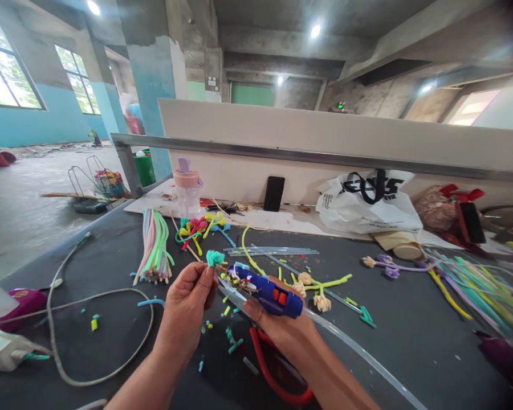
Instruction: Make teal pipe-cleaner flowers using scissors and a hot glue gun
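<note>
My left hand (186, 299) pinches a curled teal pipe-cleaner piece (215, 258) between thumb and fingertips. Wrapped round a blue hot glue gun (267, 291) with a red part on its side, my right hand (282, 329) holds the glue-smeared nozzle close to the teal piece; whether they touch I cannot tell. A long clear glue stick (363, 344) trails toward the lower right beside the gun. Red-handled scissors (259, 364) lie under my right wrist, partly hidden. Small cut pipe-cleaner bits (235, 344) are scattered beneath both hands.
A pastel pipe-cleaner bundle (154, 245) stands left, near a pink-lidded bottle (187, 191). Yellow stems with beige tufts (322, 302) lie right. Behind are clear glue sticks (282, 250), a phone (274, 193) and a white bag (367, 205). A grey cable (51, 336) loops left.
</note>
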A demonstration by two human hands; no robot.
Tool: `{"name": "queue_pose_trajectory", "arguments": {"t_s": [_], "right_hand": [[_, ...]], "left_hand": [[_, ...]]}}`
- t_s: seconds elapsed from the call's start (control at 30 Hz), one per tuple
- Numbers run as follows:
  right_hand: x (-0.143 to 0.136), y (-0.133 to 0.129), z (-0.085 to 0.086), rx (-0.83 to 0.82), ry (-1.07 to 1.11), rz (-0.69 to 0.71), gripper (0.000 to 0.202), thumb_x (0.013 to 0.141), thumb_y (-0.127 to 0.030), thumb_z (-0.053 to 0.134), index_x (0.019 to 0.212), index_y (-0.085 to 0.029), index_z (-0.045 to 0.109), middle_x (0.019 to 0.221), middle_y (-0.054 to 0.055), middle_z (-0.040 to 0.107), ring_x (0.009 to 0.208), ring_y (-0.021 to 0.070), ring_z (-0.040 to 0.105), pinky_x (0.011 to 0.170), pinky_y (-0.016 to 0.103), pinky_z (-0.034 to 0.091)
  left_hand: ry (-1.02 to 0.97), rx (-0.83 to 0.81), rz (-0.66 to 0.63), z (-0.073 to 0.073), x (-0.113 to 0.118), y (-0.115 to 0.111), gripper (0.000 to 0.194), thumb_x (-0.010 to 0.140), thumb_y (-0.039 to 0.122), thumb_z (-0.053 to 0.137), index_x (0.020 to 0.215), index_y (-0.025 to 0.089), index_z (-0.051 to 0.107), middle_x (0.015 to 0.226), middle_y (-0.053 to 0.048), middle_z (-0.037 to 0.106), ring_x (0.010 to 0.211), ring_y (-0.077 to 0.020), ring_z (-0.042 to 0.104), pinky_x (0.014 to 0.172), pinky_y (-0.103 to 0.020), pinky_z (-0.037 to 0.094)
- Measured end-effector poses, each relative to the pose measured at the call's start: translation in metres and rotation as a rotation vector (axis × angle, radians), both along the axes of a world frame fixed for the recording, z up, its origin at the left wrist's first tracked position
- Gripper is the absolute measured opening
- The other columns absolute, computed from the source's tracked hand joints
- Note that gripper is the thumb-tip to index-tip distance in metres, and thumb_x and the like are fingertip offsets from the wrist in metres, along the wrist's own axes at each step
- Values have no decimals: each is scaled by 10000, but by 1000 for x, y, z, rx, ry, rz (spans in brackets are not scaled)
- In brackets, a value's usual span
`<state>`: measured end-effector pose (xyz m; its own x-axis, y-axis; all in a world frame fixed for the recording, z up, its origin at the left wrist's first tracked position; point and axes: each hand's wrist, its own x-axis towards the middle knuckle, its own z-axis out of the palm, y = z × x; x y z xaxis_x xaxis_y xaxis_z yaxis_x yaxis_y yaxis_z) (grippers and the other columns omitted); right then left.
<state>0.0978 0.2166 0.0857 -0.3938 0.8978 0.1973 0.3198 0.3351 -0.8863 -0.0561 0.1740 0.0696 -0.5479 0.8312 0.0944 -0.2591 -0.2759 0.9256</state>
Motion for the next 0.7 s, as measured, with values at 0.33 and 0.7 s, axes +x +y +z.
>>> {"name": "queue_pose_trajectory", "arguments": {"t_s": [0.33, 0.7], "right_hand": [[1, -5, 12, -9, -4, -23, 256, 672, -413, 626, 744, -168, 647, 670, 40, 650, 620, 206, 576, 562, 301, 469], [1, 1, 6, 85, -81, 1, 206, 700, -380, 617, 674, -178, 588, 624, 22, 606, 566, 180, 540, 517, 286, 437]], "left_hand": [[-79, 19, -25, 5, 0, -2, 215, 749, 368, 660, 721, 169, 584, 567, 54, 516, 456, -41, 388, 406, -142, 277], [-29, 0, -42, 1, 0, 0, 193, 774, 357, 639, 740, 176, 580, 542, 64, 481, 461, -47, 387, 416, -149, 263]]}}
